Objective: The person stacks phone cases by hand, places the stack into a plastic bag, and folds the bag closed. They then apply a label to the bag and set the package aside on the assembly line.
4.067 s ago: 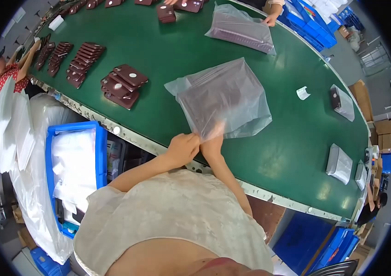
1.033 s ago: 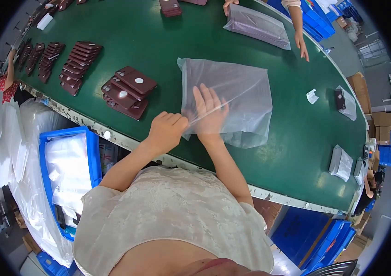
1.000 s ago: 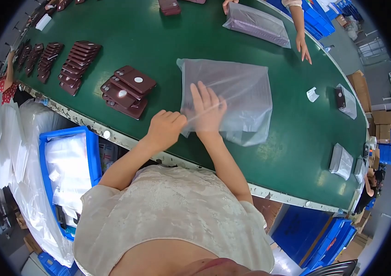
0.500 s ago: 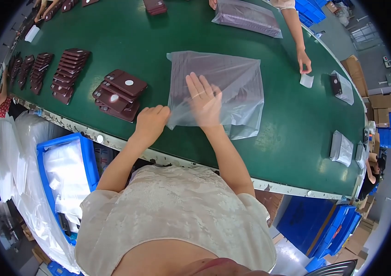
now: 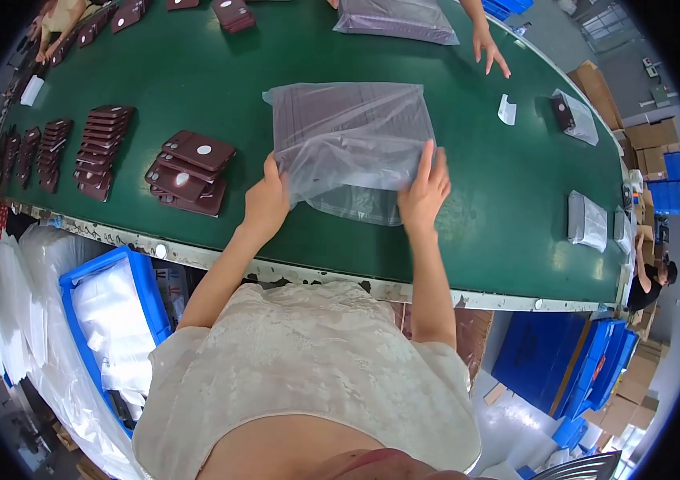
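Note:
In front of me a clear plastic bag (image 5: pixel 348 120) lies on the green table, with dark maroon flat pieces showing through it. Its loose front part is folded and wrinkled toward me. My left hand (image 5: pixel 266 204) grips the bag's left edge near the front corner. On the opposite side, my right hand (image 5: pixel 425 192) has its fingers and thumb around the right edge. Left of the bag sits a stack of maroon phone cases (image 5: pixel 196 150) with round white stickers.
More rows of maroon cases (image 5: pixel 104 148) stand on the table (image 5: pixel 500 208) at left. A co-worker's hand (image 5: pixel 490 52) hovers near a white paper slip (image 5: pixel 507 110); another filled bag (image 5: pixel 396 22) lies beyond. Wrapped packs (image 5: pixel 587 221) sit at right. Below left stands a blue bin (image 5: pixel 148 280).
My right hand has gone from flat over the bag to its right edge. The bag's front is folded in. The co-worker's hand has lifted off the paper slip.

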The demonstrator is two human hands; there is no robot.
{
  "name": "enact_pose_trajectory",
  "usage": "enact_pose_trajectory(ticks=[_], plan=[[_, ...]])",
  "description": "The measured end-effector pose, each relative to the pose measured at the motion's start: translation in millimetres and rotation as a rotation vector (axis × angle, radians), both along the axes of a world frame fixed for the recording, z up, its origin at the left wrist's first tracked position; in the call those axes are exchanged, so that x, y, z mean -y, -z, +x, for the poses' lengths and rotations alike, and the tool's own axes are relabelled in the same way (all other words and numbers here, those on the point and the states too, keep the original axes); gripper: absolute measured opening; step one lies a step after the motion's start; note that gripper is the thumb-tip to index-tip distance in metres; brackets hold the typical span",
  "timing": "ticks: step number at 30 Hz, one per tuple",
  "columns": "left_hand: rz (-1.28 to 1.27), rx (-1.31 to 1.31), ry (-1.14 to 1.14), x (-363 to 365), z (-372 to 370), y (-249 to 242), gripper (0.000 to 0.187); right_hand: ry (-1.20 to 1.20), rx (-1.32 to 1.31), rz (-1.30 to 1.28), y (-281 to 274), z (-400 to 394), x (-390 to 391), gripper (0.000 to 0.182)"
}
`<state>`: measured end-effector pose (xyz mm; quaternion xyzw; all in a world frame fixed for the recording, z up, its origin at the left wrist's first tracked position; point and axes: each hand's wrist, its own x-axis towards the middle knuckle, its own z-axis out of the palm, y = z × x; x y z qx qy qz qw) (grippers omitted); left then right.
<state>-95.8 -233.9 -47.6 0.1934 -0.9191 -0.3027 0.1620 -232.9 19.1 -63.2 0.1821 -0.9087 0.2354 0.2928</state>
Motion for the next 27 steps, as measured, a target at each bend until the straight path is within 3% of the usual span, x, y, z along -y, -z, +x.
enact_pose_trajectory(ticks=[1,3,5,6,8,11,13,14,15,16,18,19,21,22,24,25,27], plan=[[0.007,0.014,-0.002,5.9,-3.1,-2.2,0.045,0.006,-0.006,-0.004,0.9,-17.5,-9.6,0.054],[-0.018,-0.032,0.027,29.8,-16.3,-14.3,0.047,-0.024,0.255,-0.161,-3.8,-56.8,-24.0,0.045],[-0.106,-0.261,0.075,51.1,-36.2,-52.8,0.043,-0.125,-0.004,-0.196,-48.1,-85.5,-20.6,0.043],[-0.174,-0.446,0.096,59.7,-50.1,-83.4,0.040,-0.177,0.007,-0.246,-79.9,-93.0,-14.4,0.043],[-0.184,-0.571,0.209,75.3,-70.1,-133.2,0.031,-0.234,-0.003,-0.305,-138.4,-96.9,-8.6,0.043],[-0.061,-0.419,0.216,80.7,-63.6,-189.2,0.030,-0.262,-0.077,-0.374,-171.4,-102.7,-6.1,0.039],[0.017,-0.322,0.220,85.0,-59.1,-188.1,0.030,-0.226,0.011,-0.031,-146.6,-110.9,-17.0,0.032],[0.089,-0.059,0.265,89.0,-58.5,-177.6,0.031,-0.204,0.056,0.145,-141.5,-109.1,-20.3,0.028],[0.163,0.207,0.311,91.9,-57.8,-166.9,0.032,-0.199,0.064,0.154,-138.0,-107.4,-24.0,0.028],[0.230,0.476,0.358,94.8,-56.3,-159.5,0.034,-0.272,0.250,0.140,-134.3,-103.4,-27.7,0.030],[0.272,0.384,0.347,100.9,-55.3,-160.3,0.034,-0.420,0.602,0.105,-136.1,-101.7,-30.2,0.033],[0.311,0.295,0.327,103.4,-55.2,-162.2,0.035,-0.415,0.600,0.105,-142.3,-95.1,-28.3,0.033],[0.347,0.211,0.311,98.3,-51.2,-169.2,0.036,-0.317,0.294,-0.033,-166.9,-62.2,-19.4,0.031],[0.252,0.049,0.316,84.0,-41.0,-175.0,0.036,-0.267,0.135,-0.101,-172.4,-51.4,-19.9,0.030],[0.063,-0.265,0.324,59.9,-18.6,-180.3,0.035,-0.253,0.068,-0.168,-165.7,-31.5,-32.0,0.029],[0.065,-0.261,0.329,59.3,-13.0,-168.8,0.035,-0.243,0.008,-0.230,-159.4,-23.0,-37.7,0.028],[-0.348,-0.393,0.401,61.0,-5.1,-123.0,0.037,-0.180,0.066,-0.147,-116.4,-18.2,-48.5,0.026]])
